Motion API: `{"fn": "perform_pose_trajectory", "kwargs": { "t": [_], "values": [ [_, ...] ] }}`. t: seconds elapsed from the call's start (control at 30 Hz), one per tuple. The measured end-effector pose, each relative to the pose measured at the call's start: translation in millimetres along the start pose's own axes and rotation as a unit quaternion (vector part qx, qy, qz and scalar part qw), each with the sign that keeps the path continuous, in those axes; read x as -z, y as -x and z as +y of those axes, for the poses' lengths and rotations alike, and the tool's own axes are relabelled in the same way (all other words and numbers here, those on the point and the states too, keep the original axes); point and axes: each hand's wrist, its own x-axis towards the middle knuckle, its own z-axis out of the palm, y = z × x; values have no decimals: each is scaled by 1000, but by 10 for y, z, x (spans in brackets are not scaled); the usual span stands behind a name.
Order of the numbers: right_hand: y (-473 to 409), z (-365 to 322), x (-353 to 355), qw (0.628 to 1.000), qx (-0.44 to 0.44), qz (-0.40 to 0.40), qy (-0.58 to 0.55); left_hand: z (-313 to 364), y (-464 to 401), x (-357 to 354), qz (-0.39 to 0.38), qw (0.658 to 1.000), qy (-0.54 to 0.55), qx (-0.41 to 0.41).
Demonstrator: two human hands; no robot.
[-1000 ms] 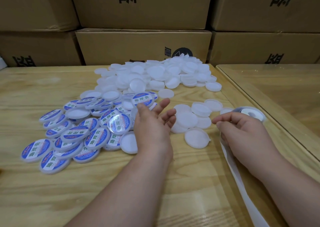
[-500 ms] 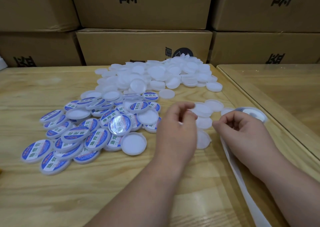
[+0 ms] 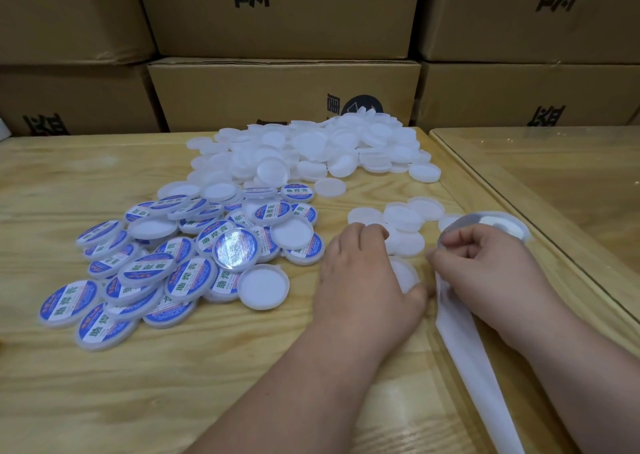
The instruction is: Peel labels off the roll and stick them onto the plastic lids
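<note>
Fingers (image 3: 360,238) of left hand (image 3: 363,280) around lid (image 3: 403,275)

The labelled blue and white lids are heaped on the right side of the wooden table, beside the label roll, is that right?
Not quite. In the head view the labelled blue-and-white round plastic lids are heaped on the left of the wooden table; the label roll sits right.

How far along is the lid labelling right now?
Done: a pile of labelled lids lies left. In hand: the left hand holds a blank lid while the right hand works at the label roll. Left: the unlabelled heap behind.
</note>
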Motion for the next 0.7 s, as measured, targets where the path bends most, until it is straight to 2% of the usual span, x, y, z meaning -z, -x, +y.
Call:
{"fn": "perform_pose_trajectory", "kwargs": {
  "t": [0.33, 0.5, 0.7],
  "values": [
    [-8, 16, 14, 1000, -23, 0, -8, -20, -33, 32, -59, 997, 32, 24],
    [7, -6, 18, 1000, -13, -7, -8, -13, -26, 29, -41, 998, 39, -11],
    [31, -31, 28, 1000, -7, -9, 13, -4, -29, 24, -48, 999, 20, -9]
  ]
}}
